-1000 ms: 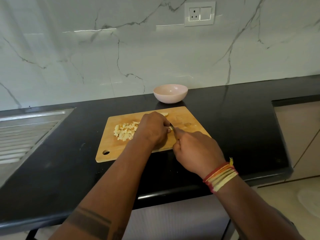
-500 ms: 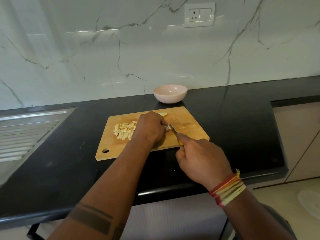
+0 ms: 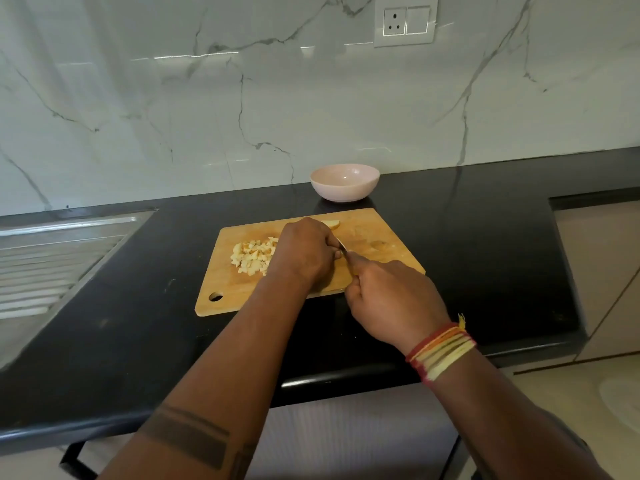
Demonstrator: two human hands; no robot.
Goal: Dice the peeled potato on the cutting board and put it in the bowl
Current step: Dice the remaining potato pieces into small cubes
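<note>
Dicing under way: left hand point(image 3: 304, 252) curled over potato piece, right hand point(image 3: 391, 299) gripping knife point(image 3: 343, 249). Dice point(image 3: 252, 256) heaped on board point(image 3: 381, 244). Next, likely: finish cuts, fill bowl point(image 3: 344, 181).

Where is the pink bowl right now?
In the head view the pink bowl sits on the black counter against the marble wall, just behind the far edge of the cutting board, beyond both hands.
</note>
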